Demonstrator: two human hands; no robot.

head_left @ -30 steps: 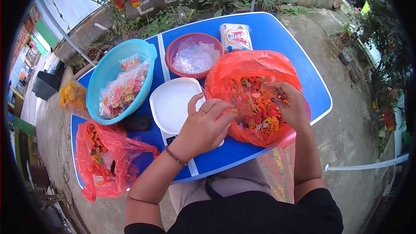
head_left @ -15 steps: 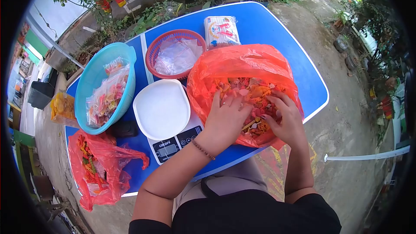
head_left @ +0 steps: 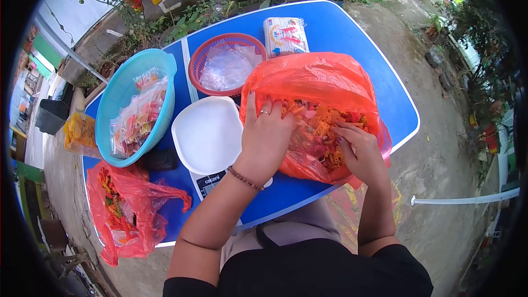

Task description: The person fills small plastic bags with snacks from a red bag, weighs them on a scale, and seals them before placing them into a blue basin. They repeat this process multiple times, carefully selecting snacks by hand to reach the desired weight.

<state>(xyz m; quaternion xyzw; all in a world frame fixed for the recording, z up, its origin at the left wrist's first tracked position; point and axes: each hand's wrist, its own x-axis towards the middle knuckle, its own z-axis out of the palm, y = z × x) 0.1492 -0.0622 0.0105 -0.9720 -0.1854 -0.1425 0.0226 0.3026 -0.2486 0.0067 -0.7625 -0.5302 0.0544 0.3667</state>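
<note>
A large red plastic bag [head_left: 313, 71] lies open on the table, full of orange, red and yellow snack pieces [head_left: 319, 126]. My left hand [head_left: 267, 132] rests on the bag's left rim, fingers spread, a ring on one finger. Inside the bag's right side, my right hand [head_left: 360, 151] touches the pieces with thumb and fingers brought together; whatever is between them is too small to name. Left of the bag, a white tray [head_left: 207, 135] sits on a kitchen scale [head_left: 211, 182], partly covered by my left forearm.
A blue basin [head_left: 168, 85] holds filled clear packets. Behind the tray is a red basket [head_left: 198, 49] of clear plastic bags. A wrapped pack [head_left: 285, 37] stands at the back. At the front left lies a smaller red bag [head_left: 148, 190], near a dark object [head_left: 160, 159].
My left hand has moved left, out of the pieces and onto the bag's rim. The fingers of my right hand have closed together among the pieces.
</note>
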